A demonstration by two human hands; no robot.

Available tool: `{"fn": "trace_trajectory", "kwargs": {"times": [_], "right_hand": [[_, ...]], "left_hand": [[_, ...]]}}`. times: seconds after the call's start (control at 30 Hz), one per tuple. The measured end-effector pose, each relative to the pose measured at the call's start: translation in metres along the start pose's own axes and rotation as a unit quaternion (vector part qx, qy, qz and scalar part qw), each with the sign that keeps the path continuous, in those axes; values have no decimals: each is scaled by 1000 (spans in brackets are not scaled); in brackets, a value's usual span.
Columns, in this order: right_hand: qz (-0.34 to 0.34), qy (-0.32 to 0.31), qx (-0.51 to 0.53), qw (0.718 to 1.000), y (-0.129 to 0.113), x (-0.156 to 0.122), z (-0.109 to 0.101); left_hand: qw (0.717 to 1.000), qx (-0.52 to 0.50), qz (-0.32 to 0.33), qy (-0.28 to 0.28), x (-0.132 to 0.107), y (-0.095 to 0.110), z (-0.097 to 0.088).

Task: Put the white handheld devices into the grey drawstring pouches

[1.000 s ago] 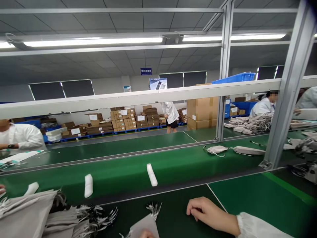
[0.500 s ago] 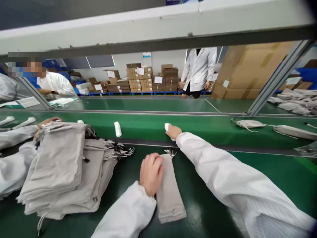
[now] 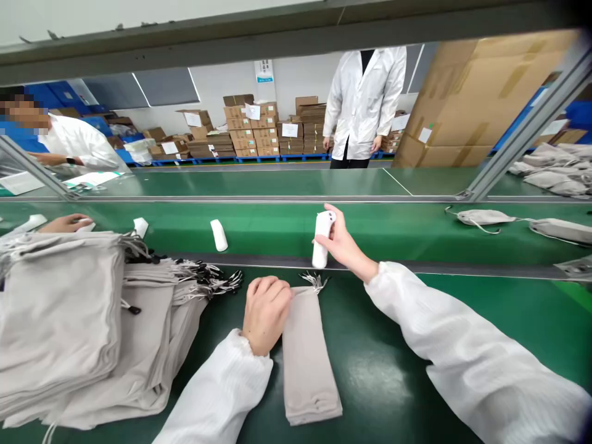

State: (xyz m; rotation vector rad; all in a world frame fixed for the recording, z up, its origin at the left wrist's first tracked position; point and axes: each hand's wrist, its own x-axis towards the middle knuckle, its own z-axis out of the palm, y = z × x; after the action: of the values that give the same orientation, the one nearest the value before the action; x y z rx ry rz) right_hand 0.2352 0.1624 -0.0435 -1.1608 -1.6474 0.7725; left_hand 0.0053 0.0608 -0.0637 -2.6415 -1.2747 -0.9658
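Observation:
My right hand (image 3: pixel 343 242) is closed around a white handheld device (image 3: pixel 320 253) with small dark spots on its top end, held upright over the green belt. My left hand (image 3: pixel 266 313) rests with curled fingers at the upper left edge of a stack of narrow grey drawstring pouches (image 3: pixel 309 357); its fingertips seem to pinch the top pouch near its mouth. White cord ends (image 3: pixel 314 281) fan out from the far end of that stack. Another white device (image 3: pixel 219 235) lies on the belt, left of my right hand.
Larger grey drawstring bags (image 3: pixel 60 320) are piled at the left. A co-worker's hand (image 3: pixel 69 223) reaches behind them, near another white piece (image 3: pixel 140 227). Filled grey pouches (image 3: pixel 485 217) lie on the belt (image 3: pixel 393 231) at right. A metal frame (image 3: pixel 513 135) spans overhead; a person (image 3: pixel 363 105) stands beyond.
My right hand has lifted the white device from the belt and turned it upright, nearer to me. My left hand has shifted slightly toward the pouch mouths. The view has tilted down.

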Motion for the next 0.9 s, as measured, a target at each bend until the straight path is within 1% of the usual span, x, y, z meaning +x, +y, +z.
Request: {"fn": "trace_trajectory", "kwargs": {"times": [0.03,0.07,0.1,0.17,0.23,0.3,0.33,0.4,0.47,0.53,0.6,0.63,0.7,0.73,0.77,0.8,0.83,0.87,0.9], "right_hand": [[22,-4,96,995,-9,-8,2],[43,-8,171,984,-18,-16,5],[57,-12,224,973,-26,-23,9],[57,-23,280,958,-39,-37,17],[41,-43,296,953,-47,-47,23],[11,-67,274,959,-53,-56,26],[-12,-83,243,966,-56,-60,25],[-57,-126,157,978,-64,-68,24],[-80,-175,71,979,-73,-77,23],[-62,-204,15,977,-80,-88,21],[-9,-217,6,976,-85,-99,17],[31,-216,35,975,-88,-105,14],[105,-187,160,963,-96,-115,1],[124,-156,233,952,-102,-117,-7],[127,-119,296,939,-108,-118,-15],[113,-83,342,929,-115,-116,-24],[90,-52,367,924,-121,-111,-33],[64,-24,374,925,-127,-102,-40],[41,4,367,929,-130,-90,-47]], "left_hand": [[1000,-26,5,-10,1,2,-3],[998,-57,4,-24,2,4,-5],[995,-90,-3,-38,3,5,-8],[983,-173,-29,-54,4,9,-13],[958,-273,-72,-45,5,12,-17],[925,-360,-118,-24,5,15,-21],[911,-388,-140,-9,5,16,-23],[890,-413,-190,36,5,18,-26],[869,-425,-240,82,4,18,-27],[845,-446,-279,95,1,14,-27],[822,-478,-298,84,1,8,-27],[805,-498,-310,86,2,5,-28],[759,-542,-342,120,7,-1,-33],[732,-564,-354,145,11,-2,-37],[707,-587,-357,168,16,-2,-40],[690,-609,-346,181,19,0,-43],[686,-625,-323,185,22,3,-44],[696,-631,-293,178,22,7,-42],[720,-622,-262,164,21,11,-39]]}}
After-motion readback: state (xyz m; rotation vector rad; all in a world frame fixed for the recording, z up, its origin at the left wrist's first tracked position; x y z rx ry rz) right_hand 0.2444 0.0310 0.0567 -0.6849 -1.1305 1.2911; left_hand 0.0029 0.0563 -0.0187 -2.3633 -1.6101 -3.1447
